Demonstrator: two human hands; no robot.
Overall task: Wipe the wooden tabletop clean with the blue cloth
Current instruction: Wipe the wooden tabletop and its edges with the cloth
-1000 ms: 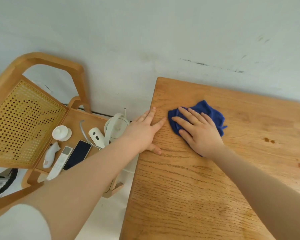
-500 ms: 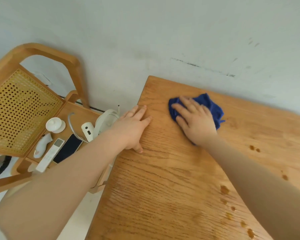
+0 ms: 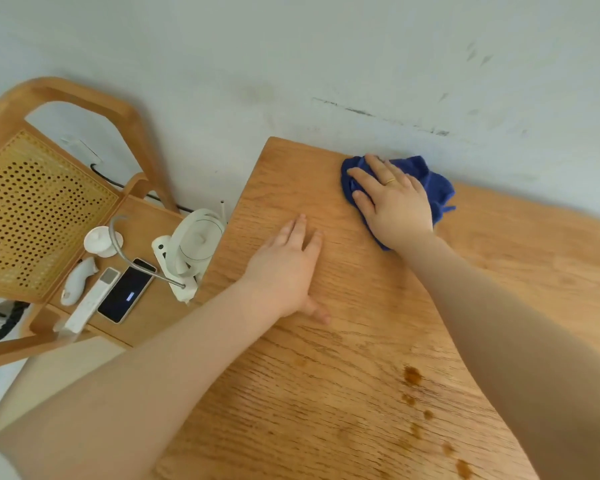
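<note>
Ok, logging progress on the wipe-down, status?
Right hand flat on blue cloth at the table's far edge by the wall. Left hand open, braced on the tabletop. Brown spots on the near side. Nothing in the way.

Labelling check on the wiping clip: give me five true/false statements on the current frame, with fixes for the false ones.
1. The right hand presses flat on the blue cloth. True.
2. The cloth lies near the front edge of the tabletop. False: it lies at the far edge, by the wall.
3. The left hand holds a second cloth. False: it rests open and flat on bare wood.
4. Brown spots mark the wood nearer the person than the cloth. True.
5. The phone lies on the tabletop. False: it lies on the chair seat left of the table.
</note>
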